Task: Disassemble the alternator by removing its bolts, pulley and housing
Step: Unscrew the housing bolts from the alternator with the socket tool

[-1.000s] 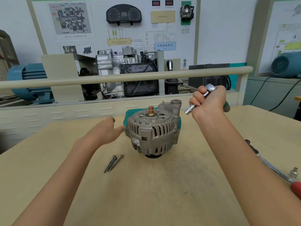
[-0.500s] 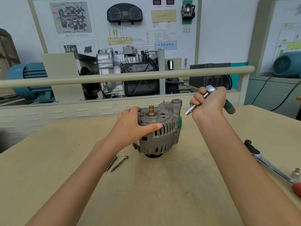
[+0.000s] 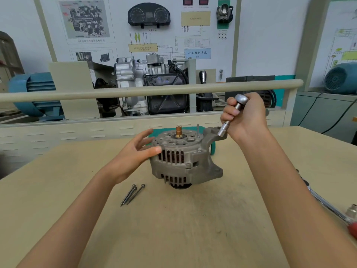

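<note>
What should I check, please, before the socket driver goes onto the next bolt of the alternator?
1. Alternator standing upright on the table: ok.
2. Left hand steadying the housing: not ok, fingers spread, only touching its side.
3. Right hand gripping the socket driver: ok.
4. Socket seated on a bolt head: not ok, its tip is at the mounting ear, off any bolt.
5. Removed bolts set aside from the work: ok.
6. Raised bolt fully loose: cannot tell.

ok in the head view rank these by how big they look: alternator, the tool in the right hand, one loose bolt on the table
1. alternator
2. tool held in the right hand, partly hidden by it
3. loose bolt

The tool and the bolt look similar in length, so that order is unsure.
</note>
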A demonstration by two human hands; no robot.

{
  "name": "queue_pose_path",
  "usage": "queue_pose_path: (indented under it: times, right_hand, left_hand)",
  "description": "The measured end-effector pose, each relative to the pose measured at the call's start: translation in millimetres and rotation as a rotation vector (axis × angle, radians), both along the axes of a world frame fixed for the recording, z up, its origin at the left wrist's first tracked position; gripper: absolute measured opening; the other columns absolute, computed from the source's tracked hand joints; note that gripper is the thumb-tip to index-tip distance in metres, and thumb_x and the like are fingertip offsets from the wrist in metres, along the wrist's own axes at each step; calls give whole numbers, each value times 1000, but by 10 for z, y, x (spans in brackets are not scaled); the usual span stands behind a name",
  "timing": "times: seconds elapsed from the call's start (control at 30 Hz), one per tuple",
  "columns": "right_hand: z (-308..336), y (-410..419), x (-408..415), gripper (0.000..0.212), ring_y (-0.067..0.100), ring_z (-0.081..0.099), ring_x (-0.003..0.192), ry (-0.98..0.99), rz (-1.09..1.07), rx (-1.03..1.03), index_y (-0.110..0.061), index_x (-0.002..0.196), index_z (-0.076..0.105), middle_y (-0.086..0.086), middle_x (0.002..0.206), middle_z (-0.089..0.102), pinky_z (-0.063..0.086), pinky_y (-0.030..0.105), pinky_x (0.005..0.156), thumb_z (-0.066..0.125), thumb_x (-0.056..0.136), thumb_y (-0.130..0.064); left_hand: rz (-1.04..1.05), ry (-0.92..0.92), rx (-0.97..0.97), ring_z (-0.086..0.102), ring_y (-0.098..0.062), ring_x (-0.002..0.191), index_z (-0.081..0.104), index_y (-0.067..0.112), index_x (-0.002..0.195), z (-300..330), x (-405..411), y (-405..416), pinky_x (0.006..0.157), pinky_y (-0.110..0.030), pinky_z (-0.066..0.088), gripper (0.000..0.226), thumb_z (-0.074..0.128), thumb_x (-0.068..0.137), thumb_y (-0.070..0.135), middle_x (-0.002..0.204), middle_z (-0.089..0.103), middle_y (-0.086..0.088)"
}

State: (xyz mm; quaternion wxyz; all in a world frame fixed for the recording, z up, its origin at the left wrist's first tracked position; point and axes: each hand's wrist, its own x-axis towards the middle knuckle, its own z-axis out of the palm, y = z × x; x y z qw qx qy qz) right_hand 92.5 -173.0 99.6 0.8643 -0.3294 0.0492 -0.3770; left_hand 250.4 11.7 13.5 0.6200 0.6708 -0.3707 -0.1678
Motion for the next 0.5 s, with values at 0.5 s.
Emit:
queue_pose_path:
  times: [0.5]
  right_hand:
    - [25, 334, 169, 25, 13, 44, 50, 137, 222, -192, -5, 76, 46, 6, 62, 49, 36, 22, 51, 32, 97, -4]
  left_hand:
    - [27, -280, 58, 47, 7, 122, 50, 35, 132, 347, -267, -63, 101, -17, 38, 44, 54, 94, 14, 133, 53, 19]
